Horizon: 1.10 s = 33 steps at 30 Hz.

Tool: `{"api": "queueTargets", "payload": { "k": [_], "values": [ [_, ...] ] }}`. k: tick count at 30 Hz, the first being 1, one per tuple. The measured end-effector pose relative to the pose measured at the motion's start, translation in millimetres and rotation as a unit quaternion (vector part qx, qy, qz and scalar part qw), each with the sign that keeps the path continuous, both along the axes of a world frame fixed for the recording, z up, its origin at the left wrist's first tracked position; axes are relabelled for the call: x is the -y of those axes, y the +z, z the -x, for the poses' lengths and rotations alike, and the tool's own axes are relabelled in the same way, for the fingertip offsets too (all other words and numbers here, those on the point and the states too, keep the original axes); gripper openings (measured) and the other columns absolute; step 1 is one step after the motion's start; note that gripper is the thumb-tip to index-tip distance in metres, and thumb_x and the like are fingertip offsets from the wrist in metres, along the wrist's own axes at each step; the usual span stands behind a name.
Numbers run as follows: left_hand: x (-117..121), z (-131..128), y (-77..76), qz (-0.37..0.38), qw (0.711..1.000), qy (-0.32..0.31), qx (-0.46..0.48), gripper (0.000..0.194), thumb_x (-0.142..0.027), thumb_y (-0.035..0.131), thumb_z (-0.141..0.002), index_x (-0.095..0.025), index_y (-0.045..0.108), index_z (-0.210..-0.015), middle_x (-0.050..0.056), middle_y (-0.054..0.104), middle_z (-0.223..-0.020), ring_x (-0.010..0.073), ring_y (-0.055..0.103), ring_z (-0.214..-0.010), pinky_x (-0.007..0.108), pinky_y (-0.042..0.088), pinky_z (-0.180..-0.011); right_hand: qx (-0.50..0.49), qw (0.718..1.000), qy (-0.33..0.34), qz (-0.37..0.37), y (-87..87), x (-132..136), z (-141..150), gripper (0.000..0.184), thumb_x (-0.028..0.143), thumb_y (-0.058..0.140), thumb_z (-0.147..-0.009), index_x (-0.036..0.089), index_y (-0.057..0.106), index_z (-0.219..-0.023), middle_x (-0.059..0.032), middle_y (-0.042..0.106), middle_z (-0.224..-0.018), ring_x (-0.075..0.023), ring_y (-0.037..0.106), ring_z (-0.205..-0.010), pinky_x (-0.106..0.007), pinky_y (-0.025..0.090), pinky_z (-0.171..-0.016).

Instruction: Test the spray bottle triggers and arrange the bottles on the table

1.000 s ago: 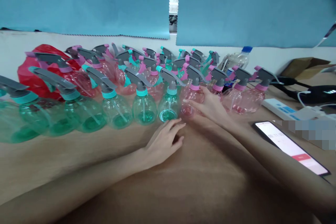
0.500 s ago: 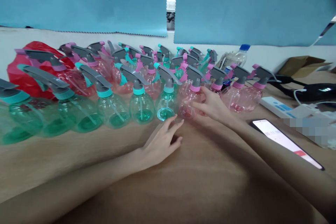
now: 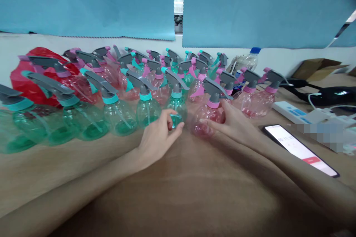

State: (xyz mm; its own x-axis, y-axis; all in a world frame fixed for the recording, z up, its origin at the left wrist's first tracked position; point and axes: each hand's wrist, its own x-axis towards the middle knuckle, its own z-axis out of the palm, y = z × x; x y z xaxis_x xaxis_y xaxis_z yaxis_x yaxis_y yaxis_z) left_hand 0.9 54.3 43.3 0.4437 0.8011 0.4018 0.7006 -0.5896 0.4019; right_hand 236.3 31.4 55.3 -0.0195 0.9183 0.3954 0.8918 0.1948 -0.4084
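A pink spray bottle (image 3: 205,118) with a grey and pink trigger head stands upright in front of the others. My right hand (image 3: 236,122) is closed round its right side, thumb across the front. Just left of it my left hand (image 3: 160,133) has its fingers curved and thumb apart, with nothing between them. Behind those fingertips stands a green spray bottle (image 3: 176,98), partly covered by the hand; I cannot tell if they touch. More green spray bottles (image 3: 119,118) with turquoise collars line the front row to the left.
More pink and green spray bottles crowd the back, beside a red plastic bag (image 3: 20,77). On the right are a lit phone (image 3: 300,148), a white power strip (image 3: 292,113) with cables, an open cardboard box (image 3: 317,68) and a clear bottle with a blue cap (image 3: 251,59).
My right hand has brought the pink spray bottle forward, out of its row. My left hand has shifted left and its fingers have curled.
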Motion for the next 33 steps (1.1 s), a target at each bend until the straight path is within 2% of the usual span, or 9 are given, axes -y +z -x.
{"api": "queueTargets", "payload": {
  "k": [3, 7, 10, 13, 16, 21, 27, 30, 33],
  "values": [
    [-13, -1, 20.8, 0.031, 0.993, 0.099, -0.061, 0.054, -0.045, 0.049, -0.092, -0.013, 0.033, -0.133, -0.003, 0.057, -0.064, 0.0194, 0.060, -0.057, 0.027, 0.043, -0.055, 0.038, 0.999, -0.017, -0.004, -2.1, 14, -10, 0.053, 0.070, 0.057, -0.070, 0.022, 0.051, -0.092, -0.0092, 0.067, -0.085, -0.0295, 0.064, -0.072, -0.035, 0.043, -0.053],
    [-25, -11, 36.2, 0.043, 0.969, 0.166, -0.176, 0.075, -0.061, 0.046, -0.088, -0.008, 0.030, -0.139, 0.007, 0.063, -0.068, 0.0304, 0.065, -0.069, 0.034, 0.047, -0.060, 0.051, 0.999, -0.004, -0.009, -4.4, 27, -23, 0.055, 0.070, 0.059, -0.068, 0.021, 0.053, -0.095, -0.0103, 0.067, -0.089, -0.0311, 0.065, -0.077, -0.038, 0.046, -0.056],
    [-28, -18, 39.4, 0.035, 0.961, 0.170, -0.213, 0.078, -0.062, 0.046, -0.087, -0.007, 0.031, -0.140, 0.012, 0.065, -0.073, 0.0349, 0.067, -0.075, 0.038, 0.048, -0.064, 0.004, 1.000, 0.014, 0.005, -2.1, 27, -27, 0.061, 0.067, 0.063, -0.068, 0.022, 0.054, -0.109, -0.0114, 0.066, -0.103, -0.0335, 0.064, -0.090, -0.044, 0.050, -0.067],
    [-28, -21, 39.9, 0.029, 0.960, 0.161, -0.226, 0.075, -0.060, 0.047, -0.087, -0.007, 0.032, -0.138, 0.012, 0.066, -0.074, 0.0351, 0.067, -0.076, 0.038, 0.048, -0.064, -0.075, 0.993, 0.085, 0.023, 3.0, 19, -27, 0.062, 0.058, 0.066, -0.071, 0.025, 0.049, -0.121, -0.0072, 0.066, -0.111, -0.0300, 0.062, -0.098, -0.046, 0.051, -0.079],
    [-27, -23, 40.0, 0.026, 0.959, 0.165, -0.229, 0.075, -0.061, 0.047, -0.088, -0.005, 0.033, -0.136, 0.013, 0.065, -0.074, 0.0349, 0.067, -0.076, 0.038, 0.048, -0.065, -0.127, 0.981, 0.143, 0.031, 7.4, 13, -23, 0.048, 0.052, 0.065, -0.076, 0.025, 0.056, -0.115, -0.0039, 0.069, -0.107, -0.0271, 0.064, -0.097, -0.044, 0.052, -0.081],
    [-28, -27, 40.5, 0.017, 0.951, 0.175, -0.253, 0.077, -0.063, 0.042, -0.089, -0.002, 0.033, -0.134, 0.015, 0.066, -0.076, 0.0353, 0.068, -0.077, 0.037, 0.048, -0.065, -0.131, 0.983, 0.127, 0.014, 8.5, 14, -17, 0.037, 0.053, 0.066, -0.074, 0.023, 0.064, -0.096, -0.0032, 0.071, -0.100, -0.0285, 0.065, -0.095, -0.043, 0.052, -0.080],
    [-24, -28, 41.3, 0.014, 0.943, 0.188, -0.276, 0.079, -0.063, 0.041, -0.090, 0.001, 0.030, -0.136, 0.015, 0.067, -0.074, 0.0346, 0.068, -0.076, 0.035, 0.048, -0.063, -0.152, 0.980, 0.122, 0.030, 6.3, 14, -23, 0.065, 0.053, 0.069, -0.071, 0.030, 0.047, -0.127, -0.0043, 0.064, -0.114, -0.0295, 0.060, -0.106, -0.047, 0.049, -0.086],
    [-16, -24, 42.1, 0.000, 0.938, 0.192, -0.289, 0.082, -0.063, 0.039, -0.091, -0.002, 0.019, -0.143, 0.012, 0.068, -0.073, 0.0324, 0.069, -0.073, 0.032, 0.047, -0.060, -0.191, 0.973, 0.129, 0.024, 9.5, 10, -27, 0.065, 0.052, 0.070, -0.071, 0.030, 0.046, -0.127, -0.0042, 0.061, -0.116, -0.0276, 0.059, -0.103, -0.043, 0.049, -0.086],
    [-3, -19, 42.7, -0.019, 0.935, 0.187, -0.302, 0.075, -0.056, 0.042, -0.094, -0.005, 0.019, -0.144, 0.009, 0.068, -0.069, 0.0307, 0.069, -0.069, 0.030, 0.045, -0.057, -0.229, 0.964, 0.129, 0.030, 16.5, 7, -24, 0.062, 0.052, 0.070, -0.071, 0.029, 0.046, -0.124, -0.0029, 0.059, -0.112, -0.0246, 0.059, -0.097, -0.037, 0.050, -0.077]
  ]
}}
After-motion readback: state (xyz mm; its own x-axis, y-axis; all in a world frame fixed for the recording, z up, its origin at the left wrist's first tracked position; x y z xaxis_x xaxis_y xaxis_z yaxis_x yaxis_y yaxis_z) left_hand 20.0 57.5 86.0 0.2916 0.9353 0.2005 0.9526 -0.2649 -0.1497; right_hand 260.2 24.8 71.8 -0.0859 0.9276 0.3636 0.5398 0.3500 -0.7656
